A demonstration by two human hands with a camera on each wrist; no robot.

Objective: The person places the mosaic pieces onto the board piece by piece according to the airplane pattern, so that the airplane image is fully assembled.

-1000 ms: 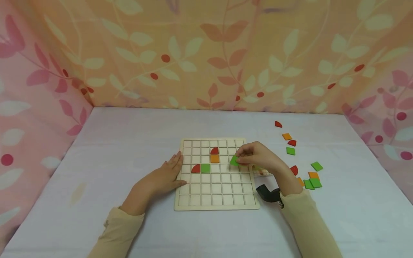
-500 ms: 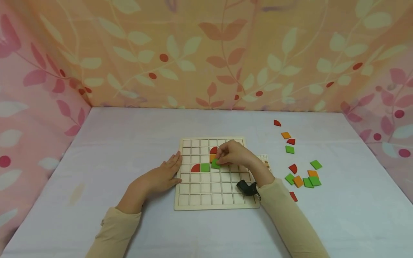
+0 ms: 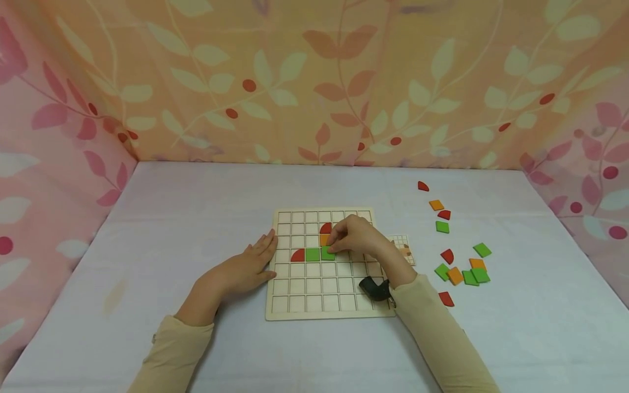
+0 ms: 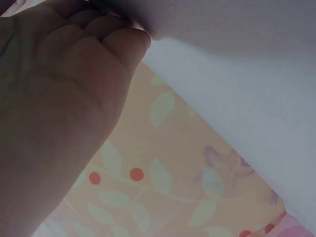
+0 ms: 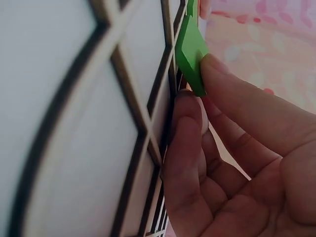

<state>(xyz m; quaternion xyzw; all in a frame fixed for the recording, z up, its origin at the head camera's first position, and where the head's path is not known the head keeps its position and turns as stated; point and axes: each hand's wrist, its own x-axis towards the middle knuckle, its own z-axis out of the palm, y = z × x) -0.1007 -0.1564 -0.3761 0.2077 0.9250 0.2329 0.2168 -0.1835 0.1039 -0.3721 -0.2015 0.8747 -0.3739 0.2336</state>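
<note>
A pale wooden grid board lies on the table. Its left edge is touched by my left hand, whose fingers are extended. Over the board's middle, my right hand pinches a green square tile between thumb and fingertips. In the right wrist view this green tile appears slightly tilted against the grid, thumb on its near edge. To its left sit another green square and a red quarter-circle tile. Behind it are an orange square, partly covered by fingers, and a red quarter-circle.
Loose green squares, orange squares and red quarter-circles are scattered on the right of the table. A small printed pattern card lies partly behind my right forearm. A black wrist-camera mount hangs over the board's right side.
My right hand has carried the green tile leftward and lowered it into the cell beside the other green square. The left hand has stayed at the board's edge.
</note>
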